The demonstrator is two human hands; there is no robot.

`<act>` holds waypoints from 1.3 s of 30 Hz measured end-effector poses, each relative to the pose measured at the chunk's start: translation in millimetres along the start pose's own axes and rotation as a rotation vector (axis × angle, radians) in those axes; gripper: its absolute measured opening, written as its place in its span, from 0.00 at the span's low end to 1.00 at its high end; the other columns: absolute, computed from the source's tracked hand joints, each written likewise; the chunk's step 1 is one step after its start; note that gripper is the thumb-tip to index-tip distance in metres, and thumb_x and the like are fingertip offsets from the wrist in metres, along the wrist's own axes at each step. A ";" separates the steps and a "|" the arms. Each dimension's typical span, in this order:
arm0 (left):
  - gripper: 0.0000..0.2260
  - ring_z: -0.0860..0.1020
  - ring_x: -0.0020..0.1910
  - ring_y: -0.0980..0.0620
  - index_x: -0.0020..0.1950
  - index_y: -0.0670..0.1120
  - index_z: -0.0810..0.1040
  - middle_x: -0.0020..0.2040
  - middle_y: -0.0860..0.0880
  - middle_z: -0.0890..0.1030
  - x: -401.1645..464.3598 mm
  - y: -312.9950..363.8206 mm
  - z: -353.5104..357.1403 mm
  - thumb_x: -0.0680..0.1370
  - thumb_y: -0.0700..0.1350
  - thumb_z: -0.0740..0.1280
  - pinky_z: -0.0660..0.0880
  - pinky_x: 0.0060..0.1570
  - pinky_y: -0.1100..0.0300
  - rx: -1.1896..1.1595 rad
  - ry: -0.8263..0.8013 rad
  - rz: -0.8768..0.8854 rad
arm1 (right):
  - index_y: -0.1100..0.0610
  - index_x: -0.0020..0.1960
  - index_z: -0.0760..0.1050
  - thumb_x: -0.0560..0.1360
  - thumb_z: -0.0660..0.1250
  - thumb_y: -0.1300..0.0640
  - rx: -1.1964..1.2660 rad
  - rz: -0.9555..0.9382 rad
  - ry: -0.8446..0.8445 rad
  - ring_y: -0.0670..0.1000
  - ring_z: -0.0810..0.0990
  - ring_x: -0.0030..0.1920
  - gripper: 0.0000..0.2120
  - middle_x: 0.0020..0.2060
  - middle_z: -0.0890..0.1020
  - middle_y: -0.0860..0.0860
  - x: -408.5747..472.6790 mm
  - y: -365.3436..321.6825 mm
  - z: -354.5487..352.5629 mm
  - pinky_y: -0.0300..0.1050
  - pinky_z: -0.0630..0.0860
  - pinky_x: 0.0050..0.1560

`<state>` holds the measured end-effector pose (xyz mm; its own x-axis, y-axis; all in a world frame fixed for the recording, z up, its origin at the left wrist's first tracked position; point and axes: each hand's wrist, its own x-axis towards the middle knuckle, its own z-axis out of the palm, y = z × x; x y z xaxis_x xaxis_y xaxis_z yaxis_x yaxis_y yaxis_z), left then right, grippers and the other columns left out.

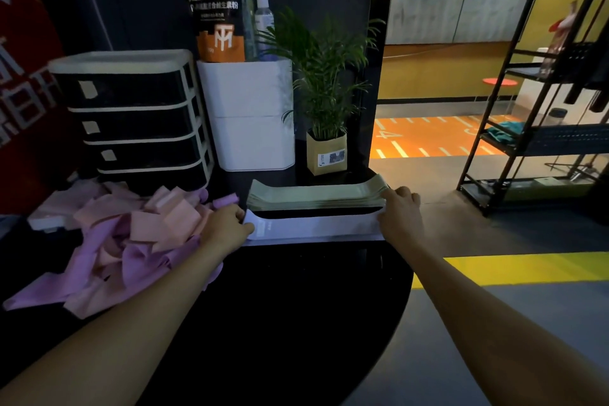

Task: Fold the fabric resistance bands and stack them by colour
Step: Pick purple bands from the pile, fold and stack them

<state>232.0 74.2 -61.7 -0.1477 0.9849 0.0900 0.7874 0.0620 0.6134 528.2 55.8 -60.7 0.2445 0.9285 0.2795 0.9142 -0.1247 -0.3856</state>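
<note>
**Squaring up the pale band in front of the green stack**

Our left hand (227,227) pinches the left end of a pale lilac band (316,228), and our right hand (400,212) holds its right end, fingers curled over the edge, so the band lies stretched flat on the black table (296,323). At twelve o'clock from the band, just beside it, sits the stack of folded green bands (316,197). At nine o'clock lies the loose heap of pink and purple bands (115,241), unfolded.

To fold this one well, we judge it best to keep even tension on both ends, bring the ends together with the long edges matched, and press the crease flat. It should start its own pile, apart from the green one.

Beyond stand a drawer unit (138,119), a white bin (250,112) and a potted plant (326,142).
</note>
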 end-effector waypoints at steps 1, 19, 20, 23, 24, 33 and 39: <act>0.05 0.73 0.42 0.48 0.42 0.45 0.73 0.39 0.47 0.76 0.5 -0.5 0.2 0.72 0.40 0.69 0.65 0.40 0.60 -0.008 -0.001 -0.003 | 0.63 0.61 0.71 0.74 0.59 0.67 -0.047 -0.041 0.034 0.62 0.66 0.58 0.15 0.57 0.71 0.60 -1.7 -4.1 -0.3 0.51 0.67 0.54; 0.10 0.77 0.44 0.48 0.50 0.43 0.75 0.44 0.48 0.79 -20.9 -22.0 5.4 0.72 0.38 0.71 0.74 0.50 0.55 -0.289 0.095 0.186 | 0.55 0.59 0.77 0.75 0.66 0.56 0.208 -0.393 -0.103 0.57 0.69 0.56 0.13 0.56 0.75 0.53 -43.9 -59.7 52.0 0.52 0.68 0.54; 0.11 0.78 0.45 0.49 0.52 0.43 0.75 0.46 0.49 0.79 -24.3 -25.1 7.3 0.72 0.39 0.71 0.74 0.51 0.56 -0.284 0.094 0.212 | 0.55 0.59 0.77 0.76 0.66 0.56 0.198 -0.402 -0.086 0.57 0.69 0.57 0.12 0.56 0.74 0.53 -45.6 -59.0 54.1 0.51 0.67 0.54; 0.14 0.77 0.50 0.50 0.56 0.44 0.75 0.50 0.51 0.78 -30.4 -32.0 12.1 0.72 0.39 0.71 0.73 0.54 0.55 -0.260 0.121 0.308 | 0.55 0.58 0.76 0.76 0.65 0.56 0.164 -0.430 -0.054 0.56 0.69 0.57 0.11 0.56 0.74 0.52 -47.3 -57.4 57.2 0.49 0.65 0.53; 0.14 0.76 0.52 0.49 0.57 0.43 0.75 0.52 0.51 0.77 -31.1 -34.1 13.9 0.72 0.38 0.71 0.72 0.55 0.55 -0.251 0.142 0.332 | 0.55 0.58 0.76 0.77 0.64 0.55 0.161 -0.434 -0.052 0.56 0.69 0.58 0.11 0.56 0.74 0.52 -47.0 -57.3 57.2 0.48 0.65 0.53; 0.13 0.75 0.56 0.48 0.58 0.39 0.77 0.58 0.45 0.78 -28.5 -39.2 24.2 0.74 0.36 0.69 0.65 0.59 0.66 -0.193 0.224 0.374 | 0.54 0.59 0.75 0.77 0.63 0.53 0.124 -0.442 -0.042 0.54 0.69 0.59 0.12 0.57 0.73 0.51 -48.1 -56.9 59.7 0.46 0.64 0.54; 0.12 0.77 0.55 0.48 0.58 0.40 0.79 0.58 0.45 0.79 -26.2 -40.4 26.8 0.74 0.36 0.69 0.65 0.59 0.68 -0.147 0.239 0.384 | 0.53 0.59 0.74 0.79 0.60 0.52 0.081 -0.435 -0.018 0.53 0.69 0.60 0.11 0.57 0.73 0.50 -50.5 -57.5 60.2 0.48 0.63 0.58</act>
<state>220.1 50.2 -109.9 -0.0097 0.8664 0.4992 0.7217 -0.3395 0.6032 443.8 37.2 -105.5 -0.1633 0.8946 0.4159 0.9024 0.3058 -0.3034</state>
